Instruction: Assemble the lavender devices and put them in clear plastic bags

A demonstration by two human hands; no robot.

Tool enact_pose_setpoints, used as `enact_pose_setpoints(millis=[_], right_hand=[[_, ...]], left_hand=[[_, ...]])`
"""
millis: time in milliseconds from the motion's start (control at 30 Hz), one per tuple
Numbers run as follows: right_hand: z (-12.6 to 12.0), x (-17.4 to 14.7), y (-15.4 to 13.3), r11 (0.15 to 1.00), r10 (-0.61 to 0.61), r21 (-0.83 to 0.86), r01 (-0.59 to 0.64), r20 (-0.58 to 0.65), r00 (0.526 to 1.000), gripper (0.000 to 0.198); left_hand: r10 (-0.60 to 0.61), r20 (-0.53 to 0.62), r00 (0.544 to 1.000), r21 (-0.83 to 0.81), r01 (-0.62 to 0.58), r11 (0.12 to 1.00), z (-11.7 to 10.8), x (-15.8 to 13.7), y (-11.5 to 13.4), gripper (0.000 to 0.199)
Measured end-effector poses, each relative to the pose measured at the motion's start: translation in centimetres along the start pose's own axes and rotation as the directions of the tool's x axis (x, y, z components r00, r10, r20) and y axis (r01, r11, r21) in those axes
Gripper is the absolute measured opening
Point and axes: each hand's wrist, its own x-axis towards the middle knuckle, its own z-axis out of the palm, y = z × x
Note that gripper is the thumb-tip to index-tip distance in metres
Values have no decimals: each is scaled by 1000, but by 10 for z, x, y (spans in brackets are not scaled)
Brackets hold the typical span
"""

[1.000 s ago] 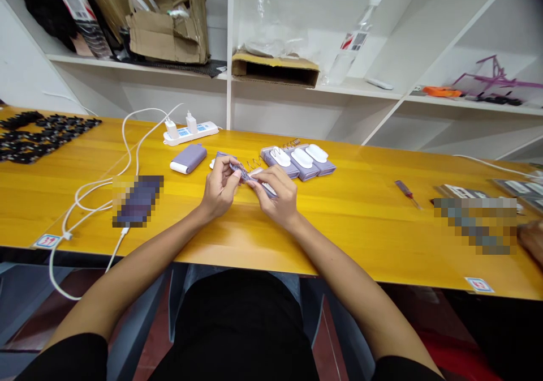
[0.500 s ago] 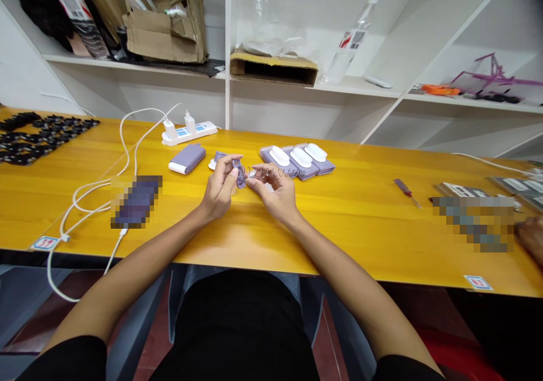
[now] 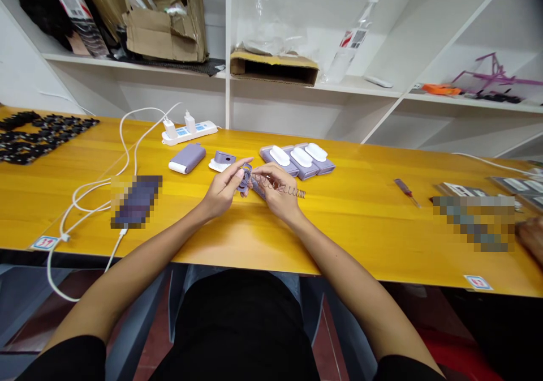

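Between thumb and fingers, my left hand (image 3: pixel 224 187) pinches a small purple plastic part (image 3: pixel 245 178) with round openings. Close beside it, my right hand (image 3: pixel 278 191) has its fingers closed on a long metal coil spring (image 3: pixel 292 190), whose free end sticks out to the right past the knuckles. The spring's left end is near the purple part; whether they touch I cannot tell. Under the right fingers a greyish purple piece (image 3: pixel 257 188) is partly hidden. Just behind my left hand lies a purple and white piece (image 3: pixel 223 160) with bristles or teeth along its edge.
Purple cases with white oval tops (image 3: pixel 302 157) stand behind my hands. To the left are a purple block (image 3: pixel 187 157), a power strip (image 3: pixel 190 132), white cables and a blurred phone (image 3: pixel 138 201). A screwdriver (image 3: pixel 405 189) and another person's hand (image 3: pixel 530 236) are at right.
The spring has swung downward at its right end and my right fingers have closed further round it. My left hand has turned the purple part, uncovering more of the piece behind.
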Motion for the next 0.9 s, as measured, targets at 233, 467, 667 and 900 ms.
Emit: enact_pose_setpoints(millis=[233, 467, 667, 900], right_hand=[[1, -4, -3, 988, 88, 120, -100, 102, 991, 27], [-1, -1, -8, 996, 73, 39, -76, 75, 994, 26], [-1, 4, -9, 977, 170, 129, -168, -4, 985, 37], [-8, 11, -4, 964, 262, 84, -252, -148, 954, 58]], left_hand=[[46, -9, 999, 65, -45, 997, -3, 2, -1, 48], [53, -19, 998, 172, -49, 984, -4, -1, -11, 53], [152, -47, 987, 544, -102, 833, -14, 3, -17, 48], [217, -43, 975, 867, -71, 494, -55, 20, -40, 34]])
